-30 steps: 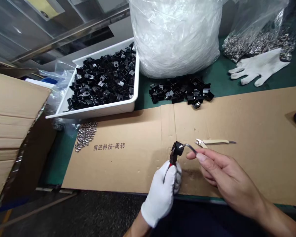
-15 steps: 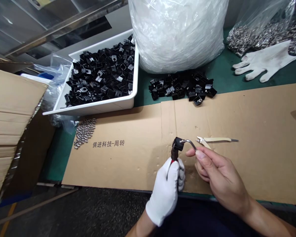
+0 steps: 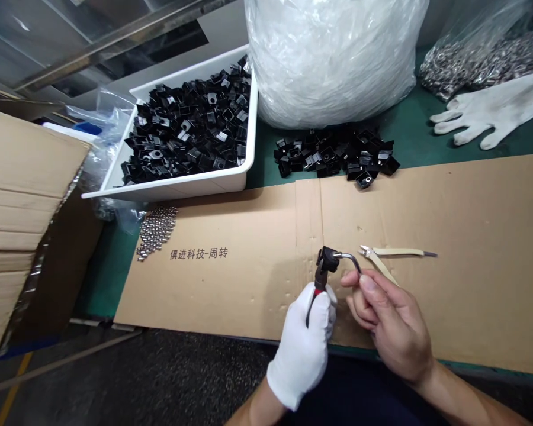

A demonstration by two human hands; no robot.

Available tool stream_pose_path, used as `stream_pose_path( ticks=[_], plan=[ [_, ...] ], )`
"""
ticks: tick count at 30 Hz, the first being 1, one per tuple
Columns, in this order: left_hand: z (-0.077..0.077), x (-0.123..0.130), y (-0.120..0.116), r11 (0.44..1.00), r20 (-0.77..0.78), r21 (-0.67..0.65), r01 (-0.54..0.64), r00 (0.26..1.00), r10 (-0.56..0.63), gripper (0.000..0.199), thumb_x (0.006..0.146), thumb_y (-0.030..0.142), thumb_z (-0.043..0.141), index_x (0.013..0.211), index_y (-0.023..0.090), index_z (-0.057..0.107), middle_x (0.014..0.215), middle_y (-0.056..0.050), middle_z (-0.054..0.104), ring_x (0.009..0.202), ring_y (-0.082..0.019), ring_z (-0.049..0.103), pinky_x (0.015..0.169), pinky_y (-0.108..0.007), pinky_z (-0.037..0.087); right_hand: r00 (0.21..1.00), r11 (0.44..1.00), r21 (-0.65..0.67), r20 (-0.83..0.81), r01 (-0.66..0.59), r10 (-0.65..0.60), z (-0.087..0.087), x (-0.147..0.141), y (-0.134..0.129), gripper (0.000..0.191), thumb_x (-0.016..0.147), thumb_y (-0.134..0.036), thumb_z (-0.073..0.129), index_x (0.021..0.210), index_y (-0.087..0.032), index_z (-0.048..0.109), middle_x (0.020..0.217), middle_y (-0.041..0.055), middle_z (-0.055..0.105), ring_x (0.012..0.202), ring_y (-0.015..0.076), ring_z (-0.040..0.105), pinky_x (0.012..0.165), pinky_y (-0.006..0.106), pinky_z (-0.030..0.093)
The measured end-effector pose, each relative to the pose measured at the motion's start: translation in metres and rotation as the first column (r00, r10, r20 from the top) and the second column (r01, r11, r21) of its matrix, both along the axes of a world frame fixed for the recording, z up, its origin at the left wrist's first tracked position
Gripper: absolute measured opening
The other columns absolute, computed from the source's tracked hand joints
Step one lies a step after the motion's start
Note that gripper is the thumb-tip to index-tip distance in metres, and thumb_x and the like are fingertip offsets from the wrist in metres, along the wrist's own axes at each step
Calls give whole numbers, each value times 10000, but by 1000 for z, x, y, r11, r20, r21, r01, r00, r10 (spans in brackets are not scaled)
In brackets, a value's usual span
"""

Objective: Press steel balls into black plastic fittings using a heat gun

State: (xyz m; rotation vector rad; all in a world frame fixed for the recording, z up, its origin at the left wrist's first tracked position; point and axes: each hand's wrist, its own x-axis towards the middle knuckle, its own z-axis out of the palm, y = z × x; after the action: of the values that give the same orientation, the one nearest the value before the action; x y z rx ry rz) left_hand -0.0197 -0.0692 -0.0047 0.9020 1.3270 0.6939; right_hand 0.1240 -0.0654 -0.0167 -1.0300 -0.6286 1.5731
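When seen from the head view, clamping slender black-and-red pliers (image 3: pixel 320 280) in the white-gloved left hand (image 3: pixel 301 343), with a small black boxy part (image 3: pixel 328 260) at their tips, above the brown cardboard sheet (image 3: pixel 240 302). Pinching a bent silver metal rod (image 3: pixel 350 258) in the bare right hand (image 3: pixel 395 322), near but apart. Could probably skid off if angled askew, or twist the part loose if squeezed weakly.

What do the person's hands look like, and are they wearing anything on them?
The left hand wears a plain white glove that ends around the wrist. The right hand has no glove. I see no sleeve on either forearm, and no watch or ring that I can make out.
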Motion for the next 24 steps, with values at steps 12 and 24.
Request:
stream_pose_path(
  ticks=[12,24],
  plan=[
    [-3,-2,-5,992,-240,106,71,970,-44,431,1073,552,395,963,191,605,799,-25,581,733,-160,486,686,-289,419,966,996,-86,-258,-1,-21,3,-5,0,316,1103,-414,532,1000,-155,681,570,-78,235,462,65,198,432,156,192],
    [-1,-2,-4,997,-168,78,17,986,-3,408,1021,574,508,908,200,624,788,-29,573,694,-160,455,623,-275,391,866,934,-339,-493,-110,-77,17,5,2,276,1025,-456,673,945,-194,643,565,-102,162,436,54,77,346,104,202]
  ],
)
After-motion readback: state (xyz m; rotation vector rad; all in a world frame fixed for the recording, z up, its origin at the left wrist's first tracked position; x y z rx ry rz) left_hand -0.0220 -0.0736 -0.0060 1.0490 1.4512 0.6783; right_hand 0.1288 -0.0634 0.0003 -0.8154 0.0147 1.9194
